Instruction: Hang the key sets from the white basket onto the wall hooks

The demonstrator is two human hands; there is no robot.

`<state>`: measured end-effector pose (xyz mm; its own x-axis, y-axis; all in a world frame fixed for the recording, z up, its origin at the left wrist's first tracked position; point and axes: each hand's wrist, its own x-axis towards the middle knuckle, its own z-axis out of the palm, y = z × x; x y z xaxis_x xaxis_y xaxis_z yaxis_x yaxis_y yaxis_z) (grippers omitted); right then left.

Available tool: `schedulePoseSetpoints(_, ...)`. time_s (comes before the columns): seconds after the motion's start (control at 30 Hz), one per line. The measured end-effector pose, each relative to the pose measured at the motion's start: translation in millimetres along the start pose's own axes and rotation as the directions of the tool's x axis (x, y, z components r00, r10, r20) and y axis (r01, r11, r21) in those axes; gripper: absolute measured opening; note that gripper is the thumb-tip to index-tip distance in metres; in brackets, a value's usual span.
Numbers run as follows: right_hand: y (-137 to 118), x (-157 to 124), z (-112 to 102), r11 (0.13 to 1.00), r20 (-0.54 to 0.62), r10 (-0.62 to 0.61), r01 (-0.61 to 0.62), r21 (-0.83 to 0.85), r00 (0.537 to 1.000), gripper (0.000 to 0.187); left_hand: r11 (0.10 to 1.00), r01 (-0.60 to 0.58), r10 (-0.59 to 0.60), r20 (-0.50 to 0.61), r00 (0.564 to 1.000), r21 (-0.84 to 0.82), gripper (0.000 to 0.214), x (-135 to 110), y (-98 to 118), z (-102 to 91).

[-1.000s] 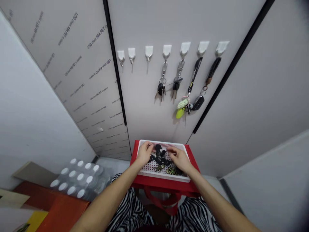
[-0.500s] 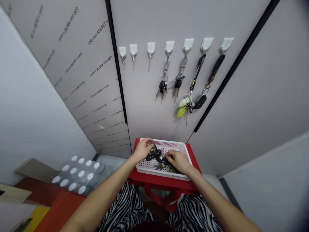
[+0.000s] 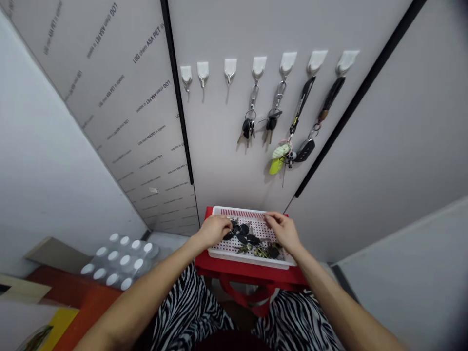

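Note:
Keys with black heads (image 3: 242, 234) lie in a white perforated plastic basket (image 3: 248, 261), along with brass-coloured pieces (image 3: 262, 251) near its front wall. My left hand (image 3: 215, 231) reaches over the basket's left end, its fingers closed on a black-headed key at the edge of the pile. Over the right end, my right hand (image 3: 285, 231) has its thumb and fingers slightly apart beside the back rim, and nothing shows between them. The basket rests on a red bag (image 3: 256, 277).
White hooks (image 3: 230, 69) line the wall panel ahead; the right-hand ones carry a key ring (image 3: 249, 127), another key ring (image 3: 271, 123), a lanyard (image 3: 302, 105) and a black car key (image 3: 305, 151). Capped bottles (image 3: 113, 263) stand at lower left.
My right hand has moved off the keys toward the basket's back right, uncovering the brass-coloured pieces. My left hand has lowered slightly and its fingers have closed at the pile's left edge.

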<state>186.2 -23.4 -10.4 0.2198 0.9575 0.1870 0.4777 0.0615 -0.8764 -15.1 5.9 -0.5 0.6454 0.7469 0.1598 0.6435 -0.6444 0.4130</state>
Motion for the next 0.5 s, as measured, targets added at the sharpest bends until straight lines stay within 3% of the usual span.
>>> schedulePoseSetpoints(0.07,-1,3,-7,0.997,-0.018,0.060,-0.059,0.052,0.998,0.027,0.979,0.057,-0.068,-0.049,0.996,-0.193,0.016,3,2,-4.8)
schedulePoseSetpoints(0.17,-4,5,-17,0.998,0.096,0.059,-0.061,0.018,0.994,0.026,0.902,0.125,-0.155,-0.039,0.987,-0.412,0.015,9,6,-11.0)
schedulePoseSetpoints(0.33,-16,-3,-29,0.961,0.427,-0.044,0.155,-0.228,0.903,0.019,0.798,0.148,-0.189,-0.010,0.982,-0.584,0.015,18,10,-9.2)
schedulePoseSetpoints(0.4,-24,-7,-29,0.943,0.452,-0.070,0.207,-0.262,0.889,0.019,0.749,0.165,-0.214,0.002,0.977,-0.642,0.014,21,12,-6.4)
schedulePoseSetpoints(0.5,-37,-9,-21,0.950,0.414,-0.112,0.220,-0.223,0.903,0.022,0.672,0.204,-0.259,0.032,0.965,-0.712,0.012,26,16,-5.6)
